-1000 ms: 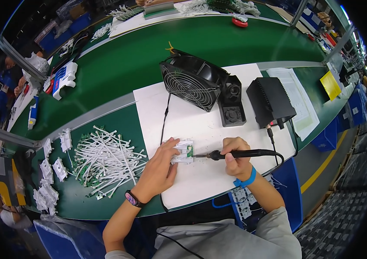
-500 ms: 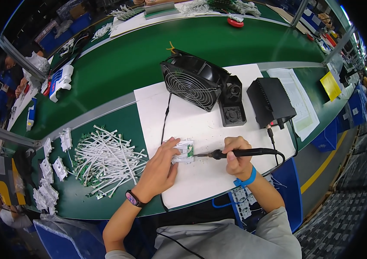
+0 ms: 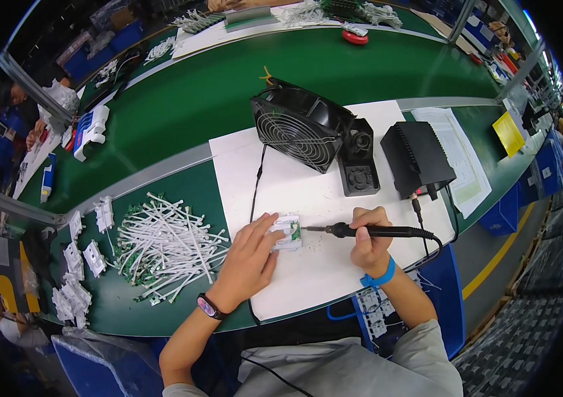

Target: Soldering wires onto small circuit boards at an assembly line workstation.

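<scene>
My left hand (image 3: 247, 261) steadies a white plastic housing (image 3: 287, 241) on a sheet of white board, its fingers over the housing's left side. A small green circuit board (image 3: 295, 231) shows at the housing's right end; the fingers hide part of the rest. In my right hand (image 3: 371, 246) is a soldering iron (image 3: 392, 231), gripped like a pen. The iron points left, and its thin tip is at the right edge of the circuit board. Whether the tip touches it I cannot tell.
Left lie a heap of white cables with green boards (image 3: 166, 245) and several white housings (image 3: 73, 298). A black fan (image 3: 298, 129) and a black box (image 3: 417, 159) with the iron's cord stand beyond my hands. The white work sheet (image 3: 328, 284) reaches the table's front edge.
The soldering iron's tip has shifted slightly away from me along the circuit board's right edge. My left hand keeps its hold on the housing. The whole view has moved a little.
</scene>
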`<state>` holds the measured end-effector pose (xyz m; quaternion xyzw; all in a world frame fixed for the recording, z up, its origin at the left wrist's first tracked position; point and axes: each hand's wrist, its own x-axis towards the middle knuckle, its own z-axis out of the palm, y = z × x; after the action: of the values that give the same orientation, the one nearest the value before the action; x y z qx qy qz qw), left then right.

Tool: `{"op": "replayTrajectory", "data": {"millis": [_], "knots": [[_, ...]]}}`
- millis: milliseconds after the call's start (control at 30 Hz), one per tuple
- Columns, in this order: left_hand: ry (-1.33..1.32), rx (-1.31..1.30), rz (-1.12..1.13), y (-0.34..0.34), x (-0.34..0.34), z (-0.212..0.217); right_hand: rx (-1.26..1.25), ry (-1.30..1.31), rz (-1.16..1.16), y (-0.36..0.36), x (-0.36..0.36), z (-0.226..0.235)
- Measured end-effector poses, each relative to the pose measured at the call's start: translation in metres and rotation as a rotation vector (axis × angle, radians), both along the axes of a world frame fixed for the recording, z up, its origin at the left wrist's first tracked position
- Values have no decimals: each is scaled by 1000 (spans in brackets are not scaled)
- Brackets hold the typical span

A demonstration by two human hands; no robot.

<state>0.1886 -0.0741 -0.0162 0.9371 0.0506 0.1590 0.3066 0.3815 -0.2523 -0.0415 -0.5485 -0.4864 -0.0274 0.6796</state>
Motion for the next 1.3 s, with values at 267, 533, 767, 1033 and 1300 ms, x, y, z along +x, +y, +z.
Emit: {"op": "replayTrajectory", "data": {"millis": [267,533,767,1033,1300], "knots": [[-82,132,156,-12,10,-10,0,62,-145,0,-8,4],[-17,181,118,-20,4,0,24,-2,-153,0,-1,-7],[-101,104,162,-25,4,-15,-47,-150,-197,0,0,-6],[-143,78,167,-29,7,-21,-164,-330,-184,1,-3,5],[-148,68,169,-29,7,-21,-196,-347,-180,4,-4,10]]}}
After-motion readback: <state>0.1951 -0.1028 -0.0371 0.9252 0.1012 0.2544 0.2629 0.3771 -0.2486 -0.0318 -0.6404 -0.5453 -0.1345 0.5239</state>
